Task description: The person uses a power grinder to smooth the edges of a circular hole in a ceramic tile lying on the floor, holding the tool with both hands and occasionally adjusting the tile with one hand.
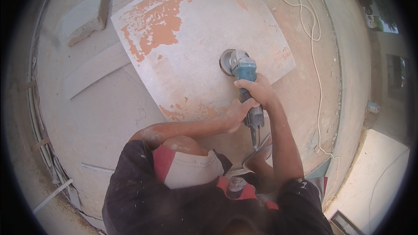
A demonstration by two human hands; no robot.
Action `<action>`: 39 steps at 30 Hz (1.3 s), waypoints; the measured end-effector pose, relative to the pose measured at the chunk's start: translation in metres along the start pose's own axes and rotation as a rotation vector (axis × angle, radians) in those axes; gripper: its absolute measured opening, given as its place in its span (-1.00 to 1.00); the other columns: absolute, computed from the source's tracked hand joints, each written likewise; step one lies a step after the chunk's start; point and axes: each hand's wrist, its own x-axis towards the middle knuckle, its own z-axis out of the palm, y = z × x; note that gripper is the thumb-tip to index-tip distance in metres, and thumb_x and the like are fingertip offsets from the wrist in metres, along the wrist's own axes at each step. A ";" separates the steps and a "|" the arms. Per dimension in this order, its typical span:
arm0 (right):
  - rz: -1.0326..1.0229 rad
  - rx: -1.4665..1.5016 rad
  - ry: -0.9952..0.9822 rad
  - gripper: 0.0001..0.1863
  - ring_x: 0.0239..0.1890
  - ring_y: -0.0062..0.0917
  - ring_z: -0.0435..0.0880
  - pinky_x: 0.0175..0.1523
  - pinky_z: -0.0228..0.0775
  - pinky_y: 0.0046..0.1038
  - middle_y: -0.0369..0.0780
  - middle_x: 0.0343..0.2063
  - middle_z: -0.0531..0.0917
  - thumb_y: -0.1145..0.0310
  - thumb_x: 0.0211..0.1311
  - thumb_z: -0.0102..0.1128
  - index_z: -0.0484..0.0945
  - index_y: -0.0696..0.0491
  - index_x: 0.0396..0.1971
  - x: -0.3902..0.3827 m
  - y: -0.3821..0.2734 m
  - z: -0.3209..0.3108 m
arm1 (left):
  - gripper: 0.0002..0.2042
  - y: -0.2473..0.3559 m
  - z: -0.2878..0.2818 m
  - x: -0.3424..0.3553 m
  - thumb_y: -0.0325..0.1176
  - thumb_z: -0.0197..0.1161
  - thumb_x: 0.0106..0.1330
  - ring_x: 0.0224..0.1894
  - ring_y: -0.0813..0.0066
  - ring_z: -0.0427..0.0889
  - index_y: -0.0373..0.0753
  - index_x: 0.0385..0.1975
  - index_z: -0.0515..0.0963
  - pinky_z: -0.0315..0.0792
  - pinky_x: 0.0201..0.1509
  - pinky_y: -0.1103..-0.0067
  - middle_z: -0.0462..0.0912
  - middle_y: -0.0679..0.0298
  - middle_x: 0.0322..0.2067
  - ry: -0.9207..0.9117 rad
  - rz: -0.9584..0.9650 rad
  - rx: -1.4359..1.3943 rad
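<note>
My right hand grips the blue and grey body of an angle grinder, and my left hand is closed round its dark rear part, just below. The grinder's round head rests on a large pale panel with orange patches along its edges, lying on the ground. The grinder's cord runs down toward my bare foot in a sandal, partly hidden behind my right arm.
A stone block and a flat board lie left of the panel. A coiled white cable runs down the right. Pipes follow the far-left edge; a pale slab sits at lower right.
</note>
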 end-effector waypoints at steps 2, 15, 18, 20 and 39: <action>0.001 0.011 0.003 -0.56 -0.40 -0.47 0.69 -0.25 0.53 -0.37 -0.16 -0.42 0.72 0.11 0.03 0.46 0.71 0.21 -0.27 -0.001 0.000 -0.001 | -0.64 0.002 0.002 -0.001 -0.11 0.25 0.40 -0.17 0.52 0.65 -0.20 0.03 0.49 0.58 -0.13 0.45 0.61 0.32 -0.18 0.001 -0.006 0.001; -0.035 0.007 -0.005 -0.54 -0.30 -0.42 0.72 -0.14 0.54 -0.34 -0.13 -0.36 0.74 0.13 0.04 0.45 0.70 0.22 -0.22 -0.008 -0.004 0.000 | -0.63 0.002 0.000 -0.005 -0.08 0.25 0.41 -0.18 0.53 0.62 -0.19 0.04 0.51 0.54 -0.11 0.47 0.62 0.32 -0.18 -0.014 0.001 0.013; -0.040 -0.036 0.030 -0.55 -0.29 -0.43 0.72 -0.15 0.54 -0.34 -0.13 -0.34 0.74 0.13 0.05 0.45 0.70 0.21 -0.21 -0.009 -0.008 0.003 | -0.64 0.000 -0.003 -0.004 -0.07 0.25 0.41 -0.17 0.52 0.63 -0.18 0.03 0.51 0.55 -0.10 0.45 0.61 0.32 -0.19 -0.012 0.011 0.000; -0.084 -0.017 0.040 -0.54 -0.36 -0.49 0.67 -0.22 0.52 -0.38 -0.17 -0.39 0.71 0.12 0.02 0.47 0.68 0.22 -0.24 -0.007 -0.004 0.003 | -0.64 -0.001 -0.001 -0.002 -0.08 0.24 0.41 -0.17 0.51 0.63 -0.18 0.03 0.50 0.56 -0.09 0.44 0.61 0.32 -0.19 -0.018 0.019 -0.003; -0.111 0.029 0.005 -0.52 -0.36 -0.51 0.64 -0.24 0.49 -0.41 -0.20 -0.41 0.69 0.12 0.03 0.47 0.65 0.23 -0.22 -0.012 0.002 0.000 | -0.65 0.000 0.002 -0.007 -0.17 0.26 0.40 -0.16 0.49 0.66 -0.22 0.06 0.49 0.59 -0.11 0.43 0.62 0.30 -0.16 0.002 -0.026 0.030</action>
